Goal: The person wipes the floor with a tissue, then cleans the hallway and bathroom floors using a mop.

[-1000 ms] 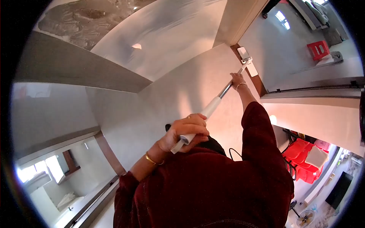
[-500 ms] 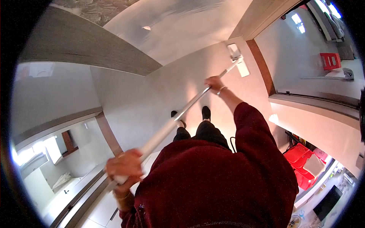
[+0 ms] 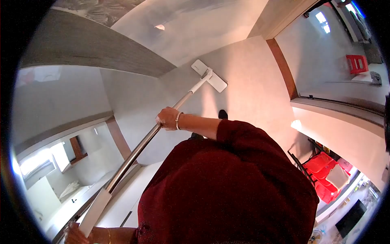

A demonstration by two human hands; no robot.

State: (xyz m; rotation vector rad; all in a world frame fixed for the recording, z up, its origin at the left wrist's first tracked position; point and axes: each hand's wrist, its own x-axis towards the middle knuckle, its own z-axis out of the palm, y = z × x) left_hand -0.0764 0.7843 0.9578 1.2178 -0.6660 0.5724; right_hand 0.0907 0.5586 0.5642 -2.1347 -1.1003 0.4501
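A flat mop [image 3: 134, 156] with a metal pole runs diagonally across the head view. Its white rectangular head [image 3: 217, 82] lies on the grey floor ahead of me. My right hand [image 3: 167, 118], a bracelet at its wrist, is closed around the middle of the pole. At the lower left, my left hand [image 3: 76, 234] is wrapped about the pale grip near the pole's top end, partly cut by the dark image border. One dark shoe [image 3: 223, 114] shows beyond my dark red sleeve.
Brown door thresholds [image 3: 281, 67] border the floor at right and left. A red stool [image 3: 357, 64] stands in the room at upper right. Red folded items [image 3: 323, 171] sit by a dark frame at lower right. White cabinets [image 3: 122, 203] flank my left side.
The mop head has swept left across the floor, from near the right threshold. My right hand has moved left and down; my left hand has moved down and left with the handle's end.
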